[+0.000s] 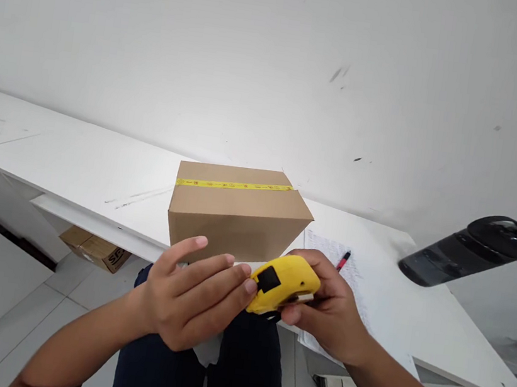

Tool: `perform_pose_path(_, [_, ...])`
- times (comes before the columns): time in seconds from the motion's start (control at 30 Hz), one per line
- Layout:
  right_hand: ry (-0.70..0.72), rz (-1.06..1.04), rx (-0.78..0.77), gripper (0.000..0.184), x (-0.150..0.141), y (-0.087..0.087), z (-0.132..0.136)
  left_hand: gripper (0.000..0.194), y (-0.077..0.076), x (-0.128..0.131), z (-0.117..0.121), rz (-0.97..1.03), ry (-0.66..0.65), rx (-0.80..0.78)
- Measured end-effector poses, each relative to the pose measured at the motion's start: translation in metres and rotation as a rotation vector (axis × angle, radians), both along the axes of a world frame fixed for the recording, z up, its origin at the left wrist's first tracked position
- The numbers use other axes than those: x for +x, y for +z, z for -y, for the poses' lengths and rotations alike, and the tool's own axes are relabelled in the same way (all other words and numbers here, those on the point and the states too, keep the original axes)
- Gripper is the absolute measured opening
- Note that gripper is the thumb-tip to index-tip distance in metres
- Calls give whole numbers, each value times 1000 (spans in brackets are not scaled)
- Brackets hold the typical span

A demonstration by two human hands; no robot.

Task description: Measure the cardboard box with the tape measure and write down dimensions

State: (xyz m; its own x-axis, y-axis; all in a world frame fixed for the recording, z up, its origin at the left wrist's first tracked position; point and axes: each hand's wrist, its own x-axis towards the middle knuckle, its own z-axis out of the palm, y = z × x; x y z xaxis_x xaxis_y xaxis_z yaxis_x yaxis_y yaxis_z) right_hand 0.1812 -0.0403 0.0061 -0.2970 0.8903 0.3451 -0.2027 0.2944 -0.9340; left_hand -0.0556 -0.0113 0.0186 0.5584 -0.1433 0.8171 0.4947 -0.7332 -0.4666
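My right hand (332, 305) is closed around a yellow tape measure (295, 277) with a black patch on its case, held above my lap. At the left end of the case, the fingertips of my left hand (201, 303) press against it; the thumb there is hidden. The outer fingers of that hand reach out loosely. No drawn-out blade shows. Just beyond both hands, a closed brown cardboard box (229, 234) sits on the white desk (95, 166), with yellow printed tape (235, 185) along its top.
Written sheets of paper (328, 244) lie right of the box, with a red and black pen (343, 260) on them. A dark bottle (470, 253) stands farther right. Under the desk, another carton (94, 248) is on the floor. A white wall (257, 60) rises behind.
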Motion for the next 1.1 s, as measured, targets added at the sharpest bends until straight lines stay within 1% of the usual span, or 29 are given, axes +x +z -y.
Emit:
perform_pose_path(0.07, [-55,23,49,44,2,1,-3,12,-1,-9,-1,17,35,36])
perform_pose_path(0.13, [-164,28,93,46,11,2,-11,11,-1,-26,-6,47,73,70])
perform_pose_path(0.2, [-284,-22,130,47,26,3,-24,16,-2,-51,-16,114,130,85])
perform_pose_path(0.27, [-393,-110,167,49,46,5,-41,26,-6,-80,-32,201,234,72])
perform_pose_path(0.3, [-446,-155,187,51,57,7,-49,29,-8,-94,-41,238,298,56])
perform_pose_path(0.37, [-536,-216,211,54,79,7,-67,27,-14,-117,-57,311,400,-10])
perform_pose_path(0.43, [-588,-252,201,57,96,4,-81,19,-20,-128,-69,375,424,-163])
perform_pose_path(0.53, [-594,-272,109,56,107,-7,-97,17,-27,-123,-73,407,325,-422])
perform_pose_path(0.6, [-573,-263,50,57,104,-15,-102,22,-30,-110,-71,371,242,-527])
perform_pose_path(0.67, [-543,-250,22,57,97,-21,-105,28,-30,-96,-68,323,186,-609])
perform_pose_path(0.77, [-508,-254,33,58,89,-22,-107,37,-28,-78,-66,276,134,-641])
perform_pose_path(0.87, [-484,-252,29,55,88,-20,-107,37,-29,-69,-68,275,122,-635])
perform_pose_path(0.97, [-480,-241,15,54,90,-21,-107,32,-30,-68,-69,284,148,-625])
perform_pose_path(1.1, [-488,-217,28,56,90,-22,-108,34,-29,-73,-69,256,183,-601])
